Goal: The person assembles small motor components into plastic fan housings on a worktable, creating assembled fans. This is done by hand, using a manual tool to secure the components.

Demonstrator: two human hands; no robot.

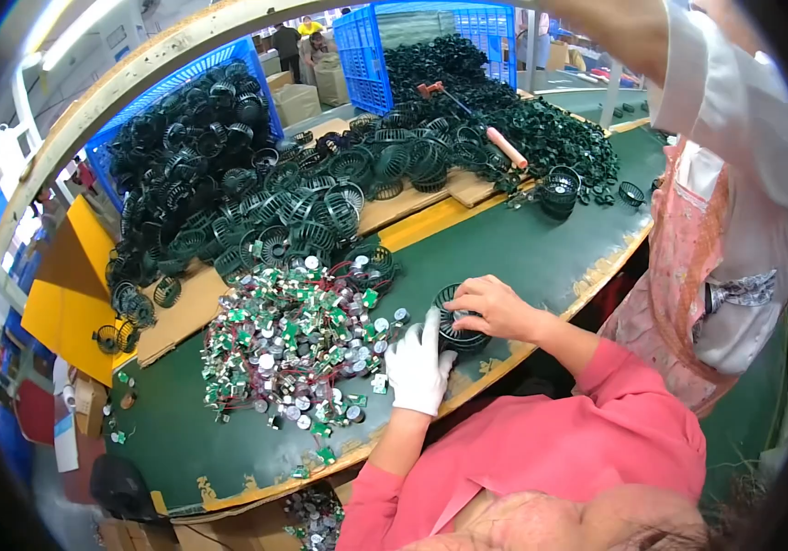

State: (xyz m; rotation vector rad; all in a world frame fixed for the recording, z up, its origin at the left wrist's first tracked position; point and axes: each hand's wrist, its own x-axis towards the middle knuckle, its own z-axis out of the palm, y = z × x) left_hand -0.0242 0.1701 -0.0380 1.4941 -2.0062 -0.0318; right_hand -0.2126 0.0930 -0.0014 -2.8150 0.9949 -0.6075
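From my end, I see the black basket (pixel 465 342) on the table (pixel 522 241) near its front edge, between both hands. It is round, so I read no long axis; its mouth looks upward. The gloved left grip (pixel 419 365), thumb parted, meets its left side. The right grip (pixel 497 308) curves loosely over its top; I cannot tell whether either clamps it.

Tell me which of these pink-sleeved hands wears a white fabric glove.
The left hand, nearer the heap of small green circuit boards; the right hand is bare.
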